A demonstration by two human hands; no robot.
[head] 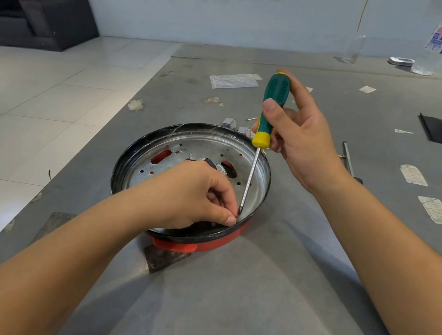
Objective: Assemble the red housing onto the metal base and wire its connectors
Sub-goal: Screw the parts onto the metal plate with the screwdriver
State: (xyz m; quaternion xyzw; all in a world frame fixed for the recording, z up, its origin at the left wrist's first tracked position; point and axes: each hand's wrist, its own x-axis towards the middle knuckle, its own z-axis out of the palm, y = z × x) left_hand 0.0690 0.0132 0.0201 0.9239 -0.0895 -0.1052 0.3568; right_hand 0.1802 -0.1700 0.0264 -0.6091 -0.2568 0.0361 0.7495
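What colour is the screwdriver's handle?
Dark green with a yellow collar, on the screwdriver gripped by the right hand; head view.

Bright, even daylight fills the scene; the tiled floor (28, 107) at left is the lightest area, nearly washed out. Soft, broad shadows of both arms fall on the grey mat (268, 296), meeting in a wedge near the bottom centre. The metal base (256, 188) catches mild glare along its inner wall. The near field is sharp; the screwdriver (272, 109) is crisp. Far things are softer: the bottle (440, 43) and sofa (40, 3) look slightly hazy. Wide-angle distortion bends the mat's edges and stretches the forearms at the lower corners.
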